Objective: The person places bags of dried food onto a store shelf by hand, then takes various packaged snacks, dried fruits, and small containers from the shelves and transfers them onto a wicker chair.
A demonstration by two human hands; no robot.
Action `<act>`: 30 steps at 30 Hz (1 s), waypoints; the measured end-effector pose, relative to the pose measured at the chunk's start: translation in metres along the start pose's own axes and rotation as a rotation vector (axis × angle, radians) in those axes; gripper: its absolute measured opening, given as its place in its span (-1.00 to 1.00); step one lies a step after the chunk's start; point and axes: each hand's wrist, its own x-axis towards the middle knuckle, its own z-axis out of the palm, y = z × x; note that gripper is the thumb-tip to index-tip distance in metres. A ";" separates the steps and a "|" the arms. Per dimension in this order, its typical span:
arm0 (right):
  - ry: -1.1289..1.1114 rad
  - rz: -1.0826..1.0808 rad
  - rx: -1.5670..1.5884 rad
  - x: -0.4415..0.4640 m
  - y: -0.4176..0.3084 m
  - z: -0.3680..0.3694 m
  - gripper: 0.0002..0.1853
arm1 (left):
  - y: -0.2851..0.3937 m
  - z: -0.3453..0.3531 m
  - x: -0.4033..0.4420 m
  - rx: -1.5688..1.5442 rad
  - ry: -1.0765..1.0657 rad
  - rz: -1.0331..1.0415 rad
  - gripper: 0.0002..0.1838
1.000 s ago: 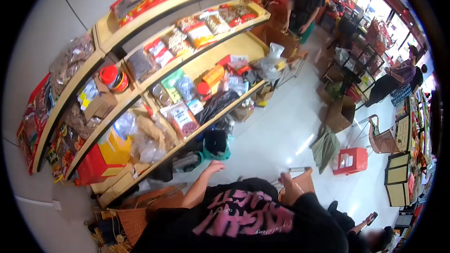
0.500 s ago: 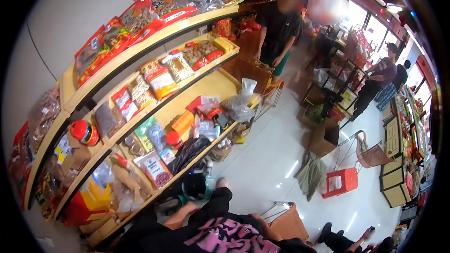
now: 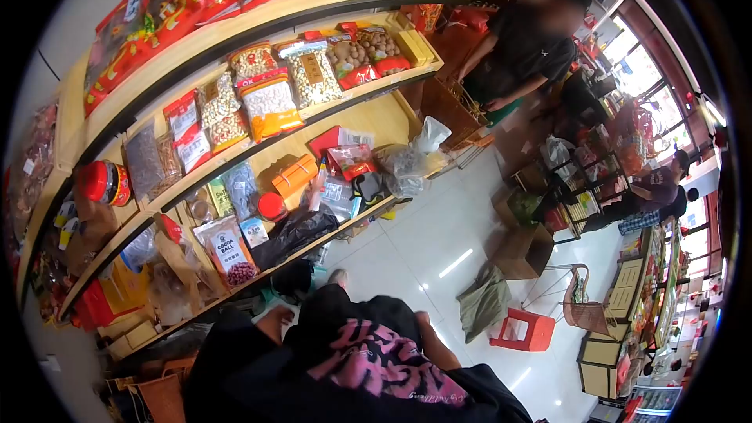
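Note:
My left hand [image 3: 276, 320] is low at the shelf's front edge, beside my dark-clothed leg. Its fingers are too unclear to show any grip. My right forearm [image 3: 437, 347] comes out of a black sleeve and reaches toward my knee, where the fingers are hidden. A black shirt [image 3: 376, 368] with pink lettering covers my lap area. Nearest my left hand are a cocoa ball bag [image 3: 227, 251] and a black plastic bag [image 3: 296, 236] on the lower shelf. A red-lidded jar [image 3: 272, 206] and an orange box [image 3: 294, 175] stand behind them.
Bagged nuts [image 3: 313, 74] and dried goods fill the upper shelves [image 3: 313, 121]. A person in dark clothes [image 3: 529, 47] stands beyond the shelf end. On the floor are a red stool [image 3: 525, 330], a cardboard box [image 3: 521, 251], a green-grey cloth [image 3: 483, 301] and a wire-legged chair [image 3: 587, 309].
My view has turned and come closer to the shelves. My left hand appears farther left and higher in view. A seated person's legs and a phone-holding hand at lower right have left the frame.

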 end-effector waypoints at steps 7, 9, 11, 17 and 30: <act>-0.027 -0.028 0.114 0.011 -0.136 -0.123 -0.61 | 0.290 0.084 0.029 0.218 -0.005 0.636 -0.80; -0.078 -0.088 0.126 0.041 -0.141 -0.129 -0.58 | 0.353 0.110 0.039 0.120 -0.087 0.746 -0.78; -0.045 -0.077 -0.014 0.067 -0.135 -0.135 -0.64 | 0.401 0.135 0.030 0.133 -0.058 0.726 -0.78; -0.225 0.040 0.583 0.209 -0.070 -0.213 -0.78 | 0.445 0.159 0.093 0.560 0.108 0.516 -0.83; -0.370 0.396 0.332 0.283 -0.026 -0.323 -0.77 | 0.471 0.188 0.063 0.180 0.315 0.192 -0.78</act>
